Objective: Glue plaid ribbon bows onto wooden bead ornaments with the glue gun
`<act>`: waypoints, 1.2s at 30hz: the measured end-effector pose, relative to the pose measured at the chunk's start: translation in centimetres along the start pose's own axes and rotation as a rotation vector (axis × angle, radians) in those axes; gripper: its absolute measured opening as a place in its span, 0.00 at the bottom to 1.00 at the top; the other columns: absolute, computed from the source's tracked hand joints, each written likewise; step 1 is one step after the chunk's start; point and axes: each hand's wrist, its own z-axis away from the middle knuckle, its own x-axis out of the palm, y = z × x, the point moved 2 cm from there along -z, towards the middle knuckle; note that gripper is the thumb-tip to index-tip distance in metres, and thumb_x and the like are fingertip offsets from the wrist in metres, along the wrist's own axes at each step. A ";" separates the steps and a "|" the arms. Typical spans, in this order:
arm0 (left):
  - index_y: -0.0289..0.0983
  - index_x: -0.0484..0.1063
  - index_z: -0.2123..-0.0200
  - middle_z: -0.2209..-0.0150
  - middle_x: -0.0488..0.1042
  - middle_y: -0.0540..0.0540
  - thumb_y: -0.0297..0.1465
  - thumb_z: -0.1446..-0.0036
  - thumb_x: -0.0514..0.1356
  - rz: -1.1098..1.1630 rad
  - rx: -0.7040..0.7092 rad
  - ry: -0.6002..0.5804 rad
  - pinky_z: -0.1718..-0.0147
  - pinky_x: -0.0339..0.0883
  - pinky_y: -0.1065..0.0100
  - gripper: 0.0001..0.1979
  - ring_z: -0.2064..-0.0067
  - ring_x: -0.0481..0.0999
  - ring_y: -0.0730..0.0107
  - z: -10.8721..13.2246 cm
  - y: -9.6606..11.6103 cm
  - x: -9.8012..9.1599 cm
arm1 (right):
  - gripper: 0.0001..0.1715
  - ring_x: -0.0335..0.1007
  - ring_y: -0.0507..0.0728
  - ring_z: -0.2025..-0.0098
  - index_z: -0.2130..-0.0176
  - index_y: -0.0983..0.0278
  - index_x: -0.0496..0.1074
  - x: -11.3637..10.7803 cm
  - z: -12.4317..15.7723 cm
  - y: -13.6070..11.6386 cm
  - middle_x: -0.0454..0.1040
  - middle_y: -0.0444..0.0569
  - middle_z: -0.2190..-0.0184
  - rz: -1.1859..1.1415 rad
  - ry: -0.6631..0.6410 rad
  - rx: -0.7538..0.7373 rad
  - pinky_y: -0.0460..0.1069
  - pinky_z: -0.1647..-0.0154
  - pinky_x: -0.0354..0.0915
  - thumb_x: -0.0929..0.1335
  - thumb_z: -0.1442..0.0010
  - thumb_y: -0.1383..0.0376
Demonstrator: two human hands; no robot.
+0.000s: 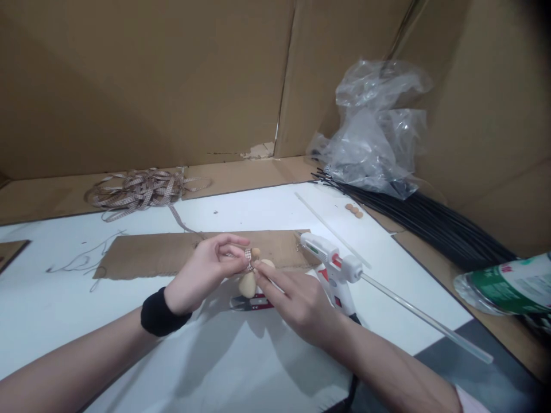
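Note:
My left hand (pixel 210 261), with a black band on its wrist, pinches a brown-and-white checked ribbon (pixel 248 256) between thumb and fingers. The ribbon lies against a small pale figure with rounded, wood-like parts (pixel 247 285). Closed on the figure's right side, my right hand (pixel 297 295) has its fingertips close to the left thumb and hides part of it. Beneath both hands, thread snips (pixel 248 303) with dark blades and red on the handle lie on the table. Behind them is a flat cardboard strip (pixel 146 252).
A white glue gun (pixel 327 258) with a clear glue stick stands right of my hands; another stick (pixel 329 226) lies behind. Heaped ribbon (pixel 142 192) sits back left. Black rods (pixel 413 218), plastic bags (pixel 374 137), small discs (pixel 353 210) and a green-labelled bottle (pixel 508 284) are right.

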 end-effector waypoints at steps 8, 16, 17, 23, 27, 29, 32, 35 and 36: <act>0.38 0.61 0.57 0.69 0.67 0.50 0.30 0.46 0.55 -0.237 0.226 0.058 0.69 0.67 0.70 0.12 0.69 0.73 0.73 0.6 0.3 0.6 | 0.14 0.75 0.59 0.64 0.61 0.72 0.72 -0.1 -0.1 -0.1 0.76 0.61 0.61 -0.039 0.009 -0.006 0.49 0.68 0.72 0.60 0.42 0.77; 0.37 0.60 0.57 0.71 0.68 0.51 0.28 0.49 0.57 -0.190 0.305 0.167 0.65 0.68 0.69 0.14 0.67 0.72 0.72 1.0 0.4 0.9 | 0.12 0.75 0.57 0.67 0.63 0.70 0.73 0.4 0.3 -0.1 0.76 0.58 0.62 -0.025 0.004 0.072 0.47 0.73 0.70 0.62 0.43 0.75; 0.37 0.60 0.56 0.70 0.68 0.50 0.27 0.49 0.57 -0.201 0.323 0.157 0.64 0.68 0.68 0.16 0.66 0.72 0.71 1.1 0.3 1.0 | 0.11 0.75 0.56 0.68 0.63 0.70 0.73 0.4 0.3 0.0 0.76 0.58 0.62 -0.029 -0.005 0.091 0.47 0.74 0.70 0.62 0.43 0.75; 0.39 0.56 0.49 0.63 0.69 0.48 0.25 0.50 0.57 -0.200 0.320 0.101 0.62 0.68 0.67 0.24 0.64 0.73 0.72 1.4 0.2 1.1 | 0.10 0.75 0.54 0.71 0.67 0.68 0.73 0.4 0.1 0.3 0.77 0.53 0.63 -0.011 -0.010 0.131 0.45 0.76 0.68 0.63 0.42 0.74; 0.38 0.59 0.53 0.66 0.69 0.50 0.26 0.54 0.61 -0.064 0.102 0.067 0.67 0.69 0.70 0.23 0.68 0.74 0.74 1.0 0.3 0.9 | 0.09 0.75 0.54 0.69 0.65 0.69 0.73 0.4 0.3 0.3 0.77 0.53 0.63 -0.025 0.014 0.126 0.45 0.73 0.70 0.63 0.43 0.75; 0.37 0.61 0.56 0.68 0.69 0.51 0.27 0.56 0.64 0.027 -0.008 0.052 0.67 0.68 0.71 0.23 0.68 0.74 0.74 0.8 0.2 0.8 | 0.09 0.75 0.55 0.67 0.64 0.70 0.73 0.4 0.4 0.3 0.77 0.55 0.63 -0.026 0.030 0.117 0.46 0.71 0.70 0.64 0.44 0.76; 0.35 0.64 0.63 0.70 0.71 0.51 0.28 0.58 0.65 0.110 -0.105 0.021 0.67 0.67 0.71 0.18 0.67 0.74 0.73 0.8 -0.1 0.9 | 0.09 0.75 0.57 0.65 0.63 0.72 0.73 0.3 0.3 0.3 0.77 0.57 0.63 -0.029 0.047 0.101 0.47 0.68 0.71 0.63 0.43 0.76; 0.34 0.65 0.69 0.70 0.74 0.48 0.30 0.57 0.64 0.136 -0.130 0.007 0.65 0.66 0.70 0.12 0.67 0.74 0.71 0.8 -0.4 1.0 | 0.10 0.75 0.57 0.64 0.64 0.73 0.72 0.2 0.3 0.2 0.77 0.58 0.64 -0.042 0.067 0.087 0.47 0.68 0.71 0.63 0.43 0.76; 0.34 0.66 0.70 0.68 0.74 0.47 0.30 0.56 0.64 0.129 -0.109 0.010 0.64 0.66 0.69 0.10 0.66 0.74 0.70 0.8 -0.4 1.0 | 0.09 0.75 0.57 0.65 0.63 0.74 0.72 0.2 0.3 0.2 0.77 0.59 0.64 -0.048 0.076 0.081 0.47 0.68 0.71 0.63 0.43 0.76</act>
